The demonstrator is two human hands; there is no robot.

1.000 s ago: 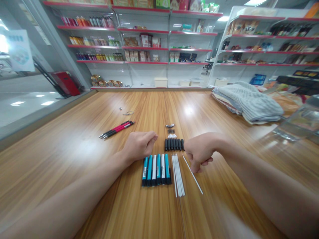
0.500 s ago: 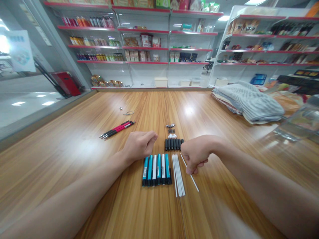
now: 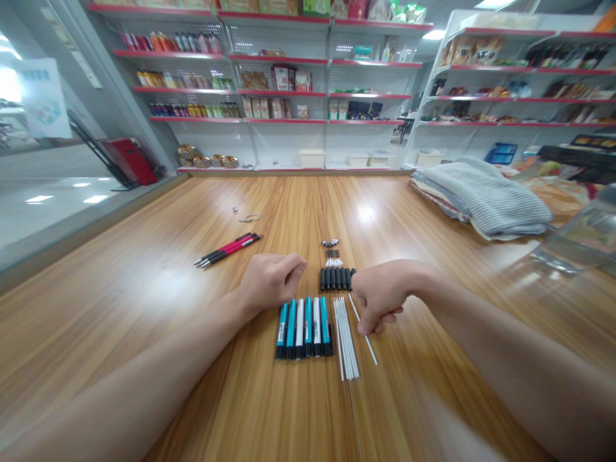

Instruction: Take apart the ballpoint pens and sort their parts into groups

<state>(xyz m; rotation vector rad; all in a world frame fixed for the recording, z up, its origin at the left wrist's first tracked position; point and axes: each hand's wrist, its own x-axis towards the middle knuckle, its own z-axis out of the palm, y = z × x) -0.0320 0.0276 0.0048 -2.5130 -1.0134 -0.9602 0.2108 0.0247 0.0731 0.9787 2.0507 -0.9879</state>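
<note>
My right hand [image 3: 382,295] is closed in a pinch on a white pen refill [image 3: 371,350], just above or on the wood, to the right of a row of white pen refills [image 3: 346,340]. My left hand [image 3: 272,279] rests on the table as a loose fist, with nothing visible in it. In front of it lie pen barrels [image 3: 299,327], blue and white with dark ends. Black grip sleeves [image 3: 335,278] stand side by side beyond the refills. Farther up are small white parts [image 3: 333,262], springs [image 3: 332,254] and metal tips [image 3: 330,243].
Red and black pens [image 3: 228,250] lie to the left on the wooden table [image 3: 192,398], with a thin curved strip [image 3: 249,218] behind them. Folded cloths [image 3: 486,196] and a clear container [image 3: 568,237] are at the right. Stocked shelves [image 3: 283,93] stand beyond.
The pen refill under my right hand has shifted slightly up and left, closer to the row. My left hand stays in place.
</note>
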